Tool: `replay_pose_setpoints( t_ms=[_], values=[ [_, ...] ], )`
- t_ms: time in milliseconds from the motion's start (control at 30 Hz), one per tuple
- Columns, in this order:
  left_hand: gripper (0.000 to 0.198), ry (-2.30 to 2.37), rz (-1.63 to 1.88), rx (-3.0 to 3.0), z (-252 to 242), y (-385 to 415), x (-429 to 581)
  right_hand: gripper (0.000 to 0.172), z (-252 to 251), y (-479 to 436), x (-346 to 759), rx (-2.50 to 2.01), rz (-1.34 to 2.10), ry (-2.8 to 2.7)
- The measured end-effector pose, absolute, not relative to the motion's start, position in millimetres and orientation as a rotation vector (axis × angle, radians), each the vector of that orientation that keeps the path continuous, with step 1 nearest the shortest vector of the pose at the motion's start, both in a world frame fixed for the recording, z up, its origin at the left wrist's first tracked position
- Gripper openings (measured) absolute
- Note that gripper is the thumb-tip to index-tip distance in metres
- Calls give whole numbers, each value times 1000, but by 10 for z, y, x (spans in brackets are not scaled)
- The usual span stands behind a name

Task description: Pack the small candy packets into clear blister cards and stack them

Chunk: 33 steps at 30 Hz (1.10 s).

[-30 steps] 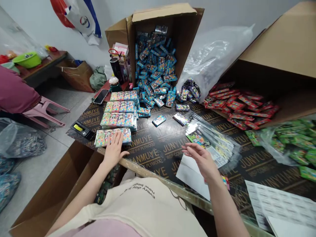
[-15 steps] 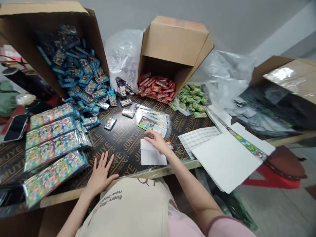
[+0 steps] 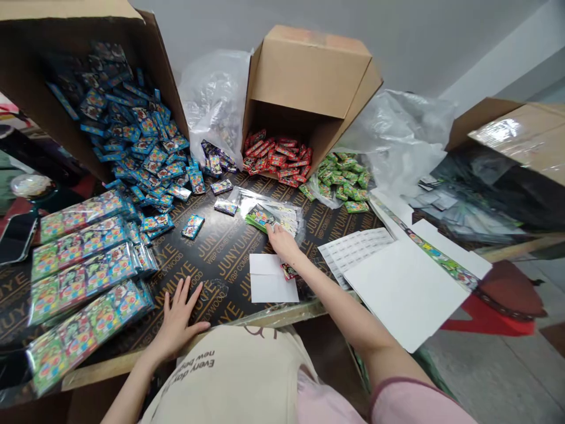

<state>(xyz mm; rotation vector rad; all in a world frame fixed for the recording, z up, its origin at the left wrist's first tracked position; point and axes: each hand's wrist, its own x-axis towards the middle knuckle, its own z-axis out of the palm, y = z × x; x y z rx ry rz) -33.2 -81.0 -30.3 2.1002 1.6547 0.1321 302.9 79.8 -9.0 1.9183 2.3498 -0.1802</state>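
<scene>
My left hand [image 3: 180, 321] lies flat on the dark printed tabletop near its front edge, fingers spread, holding nothing. My right hand [image 3: 283, 242] reaches over the middle of the table. Its fingers close on the right end of a small green printed packet [image 3: 256, 218], though the fingertips are partly hidden. That packet rests on a pile of clear plastic sleeves [image 3: 289, 213] with printed inserts. Nearer me is a creased white paper [image 3: 272, 285]. A red packet [image 3: 289, 271] shows at its upper right, partly covered by my right wrist.
Cartons hold blue packets [image 3: 145, 156] and red packets [image 3: 282, 156]. Green packets [image 3: 339, 179] spill from a bag. Wrapped multi-packs [image 3: 86, 282] are stacked left, beside a phone [image 3: 17, 235]. White sheets [image 3: 406, 288] overhang the front edge. A right-hand carton [image 3: 521, 138] holds sleeves.
My right hand has moved forward from the white paper to the green packet, uncovering the paper and part of the red packet. My left hand stays flat. The view has shifted slightly.
</scene>
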Motion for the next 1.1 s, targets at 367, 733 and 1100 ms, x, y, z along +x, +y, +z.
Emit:
replay_pose_setpoints(
  t_ms=[367, 733, 1100],
  values=[
    [88, 1230, 1417, 841, 319, 151, 633, 46, 711, 99, 1920, 1604, -1042, 3110],
    [55, 694, 951, 539, 473, -229, 345, 40, 838, 321, 1985, 1973, -1390, 3260],
    [63, 860, 979, 893, 583, -150, 282, 43, 870, 340, 2115, 1217, -1444, 3202]
  ],
)
